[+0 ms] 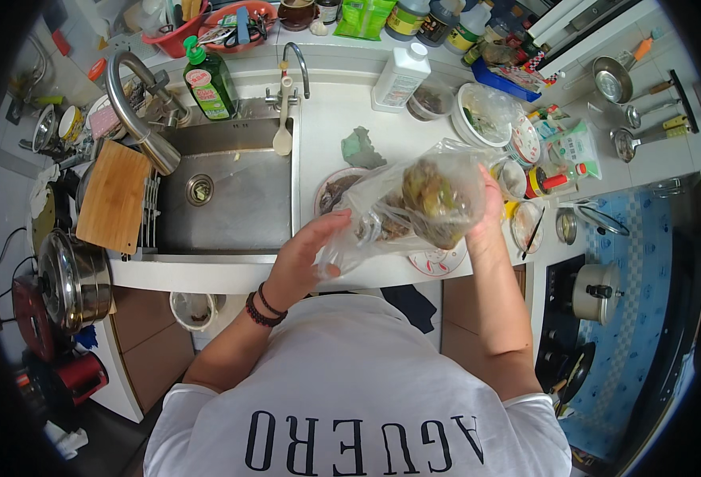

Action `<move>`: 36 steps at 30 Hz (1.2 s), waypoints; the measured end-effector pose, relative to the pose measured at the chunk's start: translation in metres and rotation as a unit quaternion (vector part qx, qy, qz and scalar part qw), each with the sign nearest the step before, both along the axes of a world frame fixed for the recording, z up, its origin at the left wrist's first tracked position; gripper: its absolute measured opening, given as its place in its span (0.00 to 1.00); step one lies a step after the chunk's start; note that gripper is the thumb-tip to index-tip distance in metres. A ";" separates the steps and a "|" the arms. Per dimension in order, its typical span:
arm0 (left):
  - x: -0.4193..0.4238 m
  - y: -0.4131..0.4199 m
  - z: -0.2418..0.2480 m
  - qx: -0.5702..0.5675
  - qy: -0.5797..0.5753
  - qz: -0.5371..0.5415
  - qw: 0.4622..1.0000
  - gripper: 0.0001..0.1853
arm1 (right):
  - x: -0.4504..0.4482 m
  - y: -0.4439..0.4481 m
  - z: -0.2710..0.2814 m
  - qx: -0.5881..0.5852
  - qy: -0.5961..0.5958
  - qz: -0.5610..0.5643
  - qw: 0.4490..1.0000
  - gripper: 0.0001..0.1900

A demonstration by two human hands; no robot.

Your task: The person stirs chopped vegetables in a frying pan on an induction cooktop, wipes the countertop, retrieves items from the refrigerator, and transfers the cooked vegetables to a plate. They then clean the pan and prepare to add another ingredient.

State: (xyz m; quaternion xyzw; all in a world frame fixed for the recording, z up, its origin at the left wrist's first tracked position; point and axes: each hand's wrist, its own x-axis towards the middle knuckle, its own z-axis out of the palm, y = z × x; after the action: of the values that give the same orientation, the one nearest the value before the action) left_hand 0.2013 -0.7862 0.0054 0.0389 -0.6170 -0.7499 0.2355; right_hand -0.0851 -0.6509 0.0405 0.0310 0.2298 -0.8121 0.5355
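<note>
Above the worktop I hold a clear plastic bag (pixel 347 244), tilted, with its bulky end to the right. A greenish-brown lumpy food item (pixel 428 194), perhaps a preserved vegetable, shows through it. My right hand (pixel 489 206) supports the bulky end, its fingers partly hidden. My left hand (pixel 306 244), with dark bead bracelets at the wrist, grips the loose left end. Behind the bag, a plate (pixel 322 189) of dark food is partly covered. Below it, a plate with a printed rabbit (pixel 443 262) shows in part. A torn green scouring pad (pixel 362 148) lies just beyond.
On the left is a steel sink (pixel 231 203) with a tall faucet (pixel 142 128) and a wooden cutting board (pixel 112 197). Dish soap (pixel 209 83) and a white bottle (pixel 401 77) stand behind. Bowls (pixel 475 122) crowd the right; a pot (pixel 595 292) sits on the stove.
</note>
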 end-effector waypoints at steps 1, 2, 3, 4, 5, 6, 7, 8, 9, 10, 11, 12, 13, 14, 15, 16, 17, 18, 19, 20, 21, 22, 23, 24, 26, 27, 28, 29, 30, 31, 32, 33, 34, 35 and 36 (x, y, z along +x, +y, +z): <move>-0.002 0.000 -0.008 0.017 -0.011 -0.007 1.000 0.34 | 0.002 -0.004 -0.006 0.000 -0.010 -0.011 1.000 0.15; -0.004 0.001 -0.014 0.034 -0.021 -0.014 0.999 0.33 | 0.003 -0.005 -0.013 -0.055 -0.021 -0.001 0.998 0.16; -0.005 0.001 -0.019 0.057 -0.028 -0.019 0.998 0.32 | 0.007 -0.009 -0.013 -0.058 -0.025 -0.009 0.998 0.16; -0.006 0.002 -0.024 0.080 -0.034 -0.025 0.996 0.31 | 0.014 -0.013 -0.012 -0.062 -0.029 -0.017 0.998 0.17; -0.007 0.004 -0.026 0.102 -0.041 -0.030 0.993 0.30 | 0.021 -0.017 -0.011 -0.065 -0.032 -0.024 0.997 0.17; -0.008 0.007 -0.028 0.112 -0.047 -0.028 0.992 0.31 | 0.028 -0.021 -0.011 -0.103 -0.061 -0.036 0.992 0.18; -0.008 0.011 -0.029 0.122 -0.054 -0.027 0.991 0.31 | 0.031 -0.019 -0.013 -0.138 -0.103 -0.033 0.985 0.18; -0.008 0.015 -0.030 0.132 -0.061 -0.025 0.989 0.31 | 0.034 -0.016 -0.016 -0.172 -0.145 -0.030 0.974 0.18; -0.009 0.016 -0.031 0.136 -0.055 -0.033 0.989 0.30 | 0.040 -0.016 -0.016 -0.206 -0.188 -0.027 0.960 0.18; -0.010 0.018 -0.032 0.139 -0.048 -0.041 0.988 0.30 | 0.048 -0.018 -0.003 -0.102 -0.152 -0.103 0.978 0.17; -0.010 0.019 -0.032 0.143 -0.042 -0.049 0.988 0.30 | 0.047 -0.015 -0.006 -0.107 -0.145 -0.103 0.978 0.16; -0.011 0.018 -0.030 0.150 -0.039 -0.047 0.987 0.30 | 0.045 -0.014 -0.001 -0.116 -0.133 -0.103 0.979 0.16; -0.011 0.017 -0.028 0.157 -0.035 -0.045 0.986 0.30 | 0.045 -0.015 0.003 -0.124 -0.122 -0.104 0.979 0.15; -0.012 0.016 -0.026 0.165 -0.032 -0.044 0.985 0.30 | 0.041 -0.015 0.012 -0.093 -0.124 -0.113 0.981 0.15; -0.014 0.016 -0.027 0.156 -0.029 -0.043 0.986 0.30 | 0.036 -0.016 0.017 -0.109 -0.127 -0.103 0.980 0.16; -0.016 0.016 -0.029 0.148 -0.027 -0.041 0.988 0.30 | 0.029 -0.015 0.022 -0.125 -0.129 -0.094 0.979 0.17; -0.017 0.016 -0.030 0.140 -0.024 -0.040 0.989 0.30 | 0.020 -0.014 0.028 -0.141 -0.131 -0.086 0.978 0.17; -0.018 0.015 -0.029 0.116 -0.030 -0.038 0.992 0.29 | 0.014 -0.015 0.030 -0.210 -0.116 -0.039 0.970 0.18; -0.020 0.014 -0.028 0.124 -0.030 -0.041 0.991 0.28 | 0.007 -0.014 0.037 -0.188 -0.105 -0.048 0.975 0.18; -0.021 0.012 -0.026 0.133 -0.030 -0.043 0.990 0.28 | 0.000 -0.013 0.046 -0.166 -0.094 -0.057 0.980 0.18; -0.021 0.012 -0.024 0.144 -0.030 -0.046 0.988 0.27 | -0.004 -0.013 0.056 -0.142 -0.083 -0.066 0.984 0.18; -0.023 0.012 -0.019 0.140 -0.040 -0.047 0.988 0.26 | -0.019 -0.007 0.053 -0.117 -0.069 -0.096 0.986 0.18; -0.024 0.010 -0.012 0.136 -0.051 -0.046 0.988 0.25 | -0.031 0.001 0.049 -0.122 -0.075 -0.106 0.984 0.18; -0.026 0.009 -0.009 0.133 -0.060 -0.044 0.988 0.23 | -0.044 0.007 0.045 -0.127 -0.081 -0.112 0.982 0.18; -0.032 0.008 -0.014 0.095 -0.071 -0.004 0.993 0.21 | -0.060 0.012 0.045 -0.124 -0.097 -0.124 0.980 0.16; -0.033 0.008 -0.017 0.075 -0.081 0.013 0.994 0.19 | -0.071 0.013 0.039 -0.111 -0.095 -0.140 0.979 0.16; -0.033 0.008 -0.016 0.088 -0.091 0.022 0.992 0.17 | -0.082 0.013 0.033 -0.098 -0.095 -0.158 0.978 0.15; -0.034 0.007 -0.015 0.102 -0.102 0.032 0.989 0.15 | -0.092 0.014 0.025 -0.085 -0.095 -0.176 0.976 0.15; -0.035 0.005 -0.012 0.112 -0.112 0.041 0.987 0.12 | -0.088 0.007 0.026 -0.076 -0.087 -0.177 0.977 0.14; -0.036 0.001 -0.009 0.064 -0.144 0.043 0.987 0.10 | -0.092 0.003 0.019 -0.052 -0.081 -0.181 0.979 0.13; -0.036 -0.003 -0.004 0.017 -0.176 0.044 0.983 0.09 | -0.100 -0.002 0.005 -0.029 -0.076 -0.184 0.980 0.13; -0.036 -0.006 0.000 -0.033 -0.209 0.045 0.976 0.09 | -0.109 -0.006 -0.011 -0.007 -0.072 -0.189 0.979 0.13; -0.036 -0.007 0.001 -0.005 -0.198 0.034 0.980 0.09 | -0.116 -0.014 -0.030 0.027 -0.060 -0.199 0.978 0.13; -0.037 -0.007 0.004 0.023 -0.184 0.017 0.982 0.09 | -0.123 -0.020 -0.051 0.060 -0.047 -0.214 0.974 0.13; -0.039 -0.008 0.007 0.048 -0.171 0.000 0.984 0.10 | -0.129 -0.029 -0.072 0.091 -0.034 -0.229 0.969 0.12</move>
State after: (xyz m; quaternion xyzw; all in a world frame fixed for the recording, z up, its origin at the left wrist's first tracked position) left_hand 0.1620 -0.7946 0.0123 0.1775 -0.6110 -0.7613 0.1245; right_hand -0.2138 -0.6798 -0.0311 0.1587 0.2713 -0.8873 0.3374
